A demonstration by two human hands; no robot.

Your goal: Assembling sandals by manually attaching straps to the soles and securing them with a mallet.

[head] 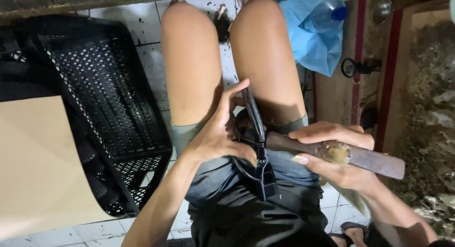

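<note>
Up at the top right, on the floor: blue plastic bag (310,43), crumpled, with a clear plastic bottle (326,15) lying on it, blue cap pointing right. Just right of the bag, a small dark round-headed tool (358,67) resting on a brown board with red stripes (346,93). Off to the left, black perforated plastic crate (109,105), tilted, standing on white floor tiles (151,57); below it, a plain tan cardboard sheet (40,166) filling the lower left corner. No label legible anywhere.

Down over the lap now: left hand (218,133) reaching in from the lower left, wrist bent, thumb pushed up and fingers curled narrow around a black strap-like piece (256,121) lying across the right thigh. Black buckle end (266,178) hanging down toward the dark shorts. Right hand (334,154) coming in from the lower right, wrapped tight round a thick rusty brown metal handle (374,160), thumb on top, fingers below, a pale smear on the bar beside the knuckles. Handle lying nearly level, its near end touching the strap between the two hands, far end jutting out to the right. Bare knees pointing up toward the top edge.
</note>
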